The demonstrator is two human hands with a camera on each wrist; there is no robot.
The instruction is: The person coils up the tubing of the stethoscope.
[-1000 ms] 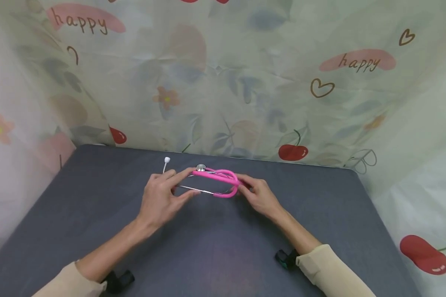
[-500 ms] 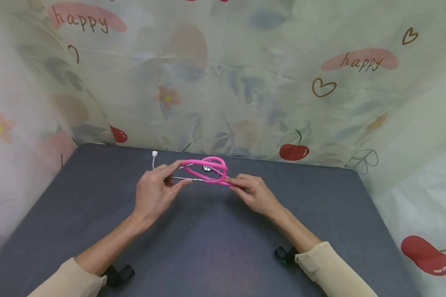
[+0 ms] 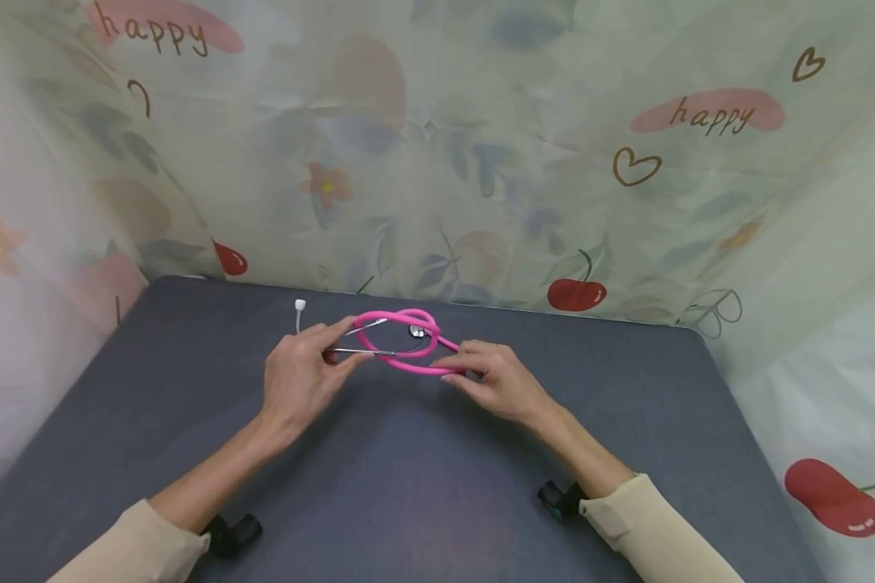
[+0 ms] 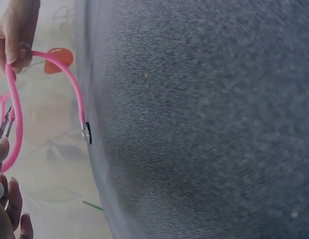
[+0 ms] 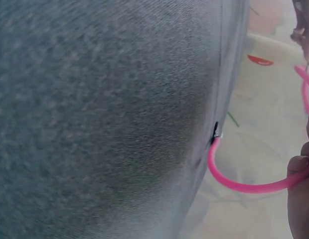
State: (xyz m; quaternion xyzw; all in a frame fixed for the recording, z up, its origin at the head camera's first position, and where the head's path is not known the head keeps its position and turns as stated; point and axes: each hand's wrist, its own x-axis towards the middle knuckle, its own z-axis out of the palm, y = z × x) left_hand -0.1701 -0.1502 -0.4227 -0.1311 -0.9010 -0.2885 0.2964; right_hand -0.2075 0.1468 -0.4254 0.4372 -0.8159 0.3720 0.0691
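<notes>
Dark tabletop point(image 3: 423, 502), pink stethoscope point(image 3: 397, 315) in two-handed hold

Printed cloth point(image 3: 430, 186) hangs behind the tabletop. Stethoscope held over the far half, its pink tubing point(image 3: 417, 370) looped between the hands. Left hand point(image 3: 300, 376): grip pinching the ear-tube end, thumb at a metal tube point(image 3: 353, 351); one white ear tip point(image 3: 300, 305) pokes up past the knuckles. Right hand point(image 3: 506, 382): grip pinching the tubing between thumb and fingers. Chest piece point(image 3: 417, 330) between the hands, beyond the looped tubing; cannot tell whether it touches the tabletop. Beige sleeve point(image 3: 645, 526) on right forearm.
</notes>
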